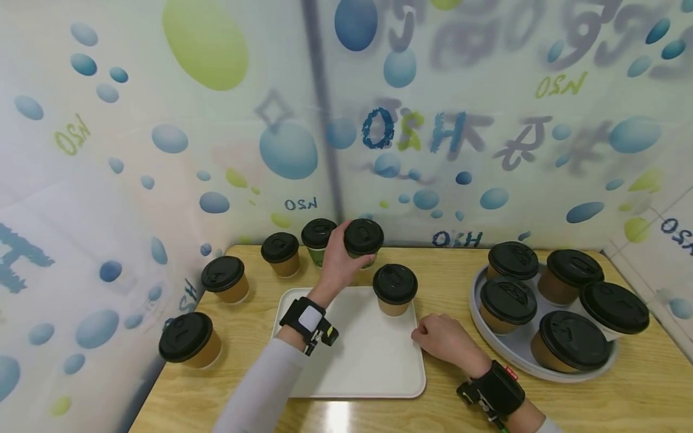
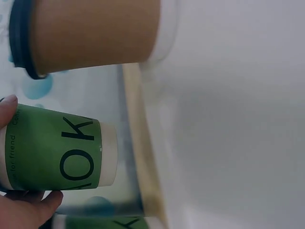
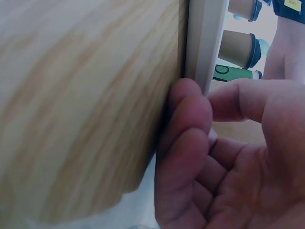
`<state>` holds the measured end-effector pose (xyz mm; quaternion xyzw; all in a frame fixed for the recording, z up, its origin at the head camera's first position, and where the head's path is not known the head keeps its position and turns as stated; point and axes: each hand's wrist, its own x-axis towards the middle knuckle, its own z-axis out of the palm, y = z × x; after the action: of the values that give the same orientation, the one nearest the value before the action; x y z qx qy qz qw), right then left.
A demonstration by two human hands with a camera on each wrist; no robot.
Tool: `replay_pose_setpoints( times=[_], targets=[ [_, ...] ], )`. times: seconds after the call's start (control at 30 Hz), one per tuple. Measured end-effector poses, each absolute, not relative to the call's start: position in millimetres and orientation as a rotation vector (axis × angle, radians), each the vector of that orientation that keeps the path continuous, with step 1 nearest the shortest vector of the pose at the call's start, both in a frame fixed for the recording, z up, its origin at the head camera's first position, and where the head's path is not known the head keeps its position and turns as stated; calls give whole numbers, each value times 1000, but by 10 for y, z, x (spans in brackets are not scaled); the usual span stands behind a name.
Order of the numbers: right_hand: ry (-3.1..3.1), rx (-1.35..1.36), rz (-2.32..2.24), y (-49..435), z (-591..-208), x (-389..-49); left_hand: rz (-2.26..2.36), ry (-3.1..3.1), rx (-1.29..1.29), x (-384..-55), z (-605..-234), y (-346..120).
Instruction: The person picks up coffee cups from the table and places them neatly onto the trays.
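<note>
My left hand (image 1: pixel 338 264) grips a green paper cup (image 2: pixel 52 148) with a black lid (image 1: pixel 364 236), behind the white tray's far edge. Thumb and fingers reach around its sides near the lid, and dark lettering shows on its wall. On the tray (image 1: pixel 363 355), toward the far right corner, stands a brown lidded paper cup (image 1: pixel 395 291). My right hand (image 1: pixel 446 343) is at the tray's right edge, its fingers curled. In the right wrist view, the tray rim (image 3: pixel 207 43) runs in between the thumb and the bent index finger, which pinch it.
Another green cup (image 1: pixel 318 237) stands just left of the held one. Brown lidded cups (image 1: pixel 281 255) curve down the table's left side. At right, a round grey tray (image 1: pixel 489 343) carries several lidded cups (image 1: pixel 571 343). A printed curtain (image 1: pixel 346 150) rises behind the table.
</note>
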<state>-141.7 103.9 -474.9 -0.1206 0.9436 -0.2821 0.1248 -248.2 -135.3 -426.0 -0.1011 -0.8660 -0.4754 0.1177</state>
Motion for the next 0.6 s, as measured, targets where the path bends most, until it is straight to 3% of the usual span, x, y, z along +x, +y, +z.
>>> replay_pose_setpoints(
  times=[0.6],
  targets=[
    [2754,-331,-834,1037,-4751,-1417,-1476,-2438,-389,-2117,-3981,-1634]
  ],
)
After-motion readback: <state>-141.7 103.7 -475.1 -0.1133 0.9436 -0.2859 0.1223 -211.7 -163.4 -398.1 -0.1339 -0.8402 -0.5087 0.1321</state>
